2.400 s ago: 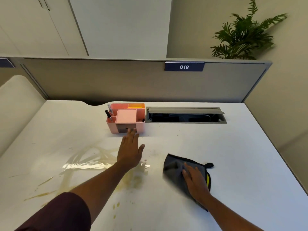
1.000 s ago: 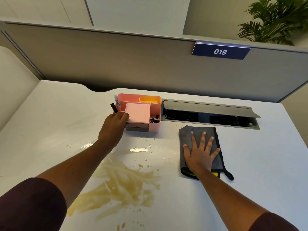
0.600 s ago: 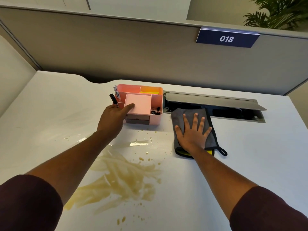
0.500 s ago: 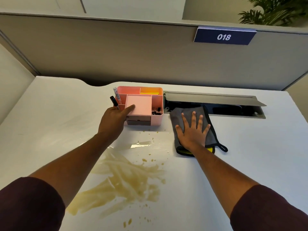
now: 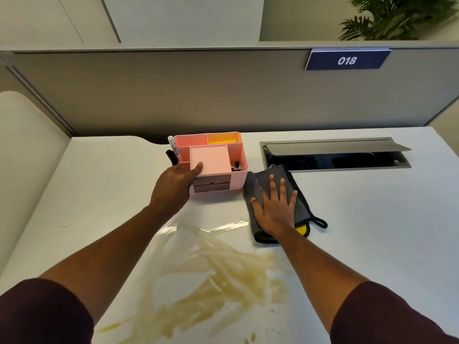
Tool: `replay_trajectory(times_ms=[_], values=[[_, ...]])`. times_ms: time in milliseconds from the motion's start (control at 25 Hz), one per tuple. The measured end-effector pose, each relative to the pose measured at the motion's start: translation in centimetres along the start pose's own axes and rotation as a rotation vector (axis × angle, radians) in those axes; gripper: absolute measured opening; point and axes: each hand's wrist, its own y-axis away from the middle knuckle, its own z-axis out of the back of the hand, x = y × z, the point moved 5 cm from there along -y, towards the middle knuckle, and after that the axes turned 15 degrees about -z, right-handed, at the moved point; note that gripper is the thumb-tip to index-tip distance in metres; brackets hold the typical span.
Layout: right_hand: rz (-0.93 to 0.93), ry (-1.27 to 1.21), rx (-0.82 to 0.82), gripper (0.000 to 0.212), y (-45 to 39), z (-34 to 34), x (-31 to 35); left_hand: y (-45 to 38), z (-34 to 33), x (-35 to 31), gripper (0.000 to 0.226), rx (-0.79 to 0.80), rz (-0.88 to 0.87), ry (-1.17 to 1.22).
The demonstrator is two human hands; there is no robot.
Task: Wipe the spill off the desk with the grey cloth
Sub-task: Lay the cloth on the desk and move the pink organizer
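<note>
A yellowish smeared spill [image 5: 211, 274] spreads over the near middle of the white desk [image 5: 372, 232]. The grey cloth [image 5: 282, 180], with a yellow underside and a black loop, lies flat just beyond the spill's right end, against the pink organiser [image 5: 218, 155]. My right hand [image 5: 274, 207] presses flat on the cloth, fingers spread. My left hand [image 5: 173, 184] grips the organiser's front left corner, thumb on its pink lid.
An open grey cable hatch [image 5: 335, 155] is sunk into the desk behind the cloth. A grey partition [image 5: 173, 90] with a blue "018" label [image 5: 347, 60] closes the back. Markers [image 5: 173, 151] stand in the organiser's left slot. A plant [image 5: 397, 18] shows beyond.
My right hand has slid the cloth leftward across the desk until it touches the organiser. My left hand went from lying open near the spill to gripping the organiser.
</note>
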Motion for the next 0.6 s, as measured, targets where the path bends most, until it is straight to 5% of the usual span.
replay_trajectory(times_ms=[240, 440, 600], values=[[0.056, -0.009, 0.028, 0.070, 1.7, -1.3, 8.9, 2.3, 3.5, 5.9, 0.050, -0.103, 0.030, -0.017], [0.284, -0.031, 0.064, 0.075, 5.6, -3.0, 19.3, 5.5, 4.1, 11.0, 0.052, -0.147, 0.144, -0.031], [0.395, -0.027, 0.031, 0.069, 9.1, -3.5, 19.3, 6.7, 3.6, 13.5, 0.052, -0.135, 0.214, -0.018]])
